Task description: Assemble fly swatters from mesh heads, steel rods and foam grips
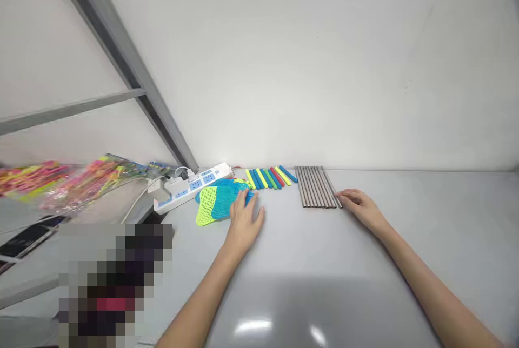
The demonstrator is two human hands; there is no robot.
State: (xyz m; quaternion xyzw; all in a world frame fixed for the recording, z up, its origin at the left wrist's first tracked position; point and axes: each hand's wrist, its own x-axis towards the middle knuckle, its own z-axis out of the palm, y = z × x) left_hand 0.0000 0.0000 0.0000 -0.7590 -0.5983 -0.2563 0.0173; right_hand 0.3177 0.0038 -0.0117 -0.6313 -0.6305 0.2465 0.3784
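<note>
The left hand (245, 222) partly hides the blue mesh piece (223, 202); the bagged bundle (87, 183), possibly strips, blurs.

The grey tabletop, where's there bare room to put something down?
Between the left hand and right hand, in front of the metal tubes, the tabletop is bare. Another patch lies right of the right hand, back to the wall. It's crowded along the back left: power strip, plastic mesh pieces, coloured sticks.
</note>
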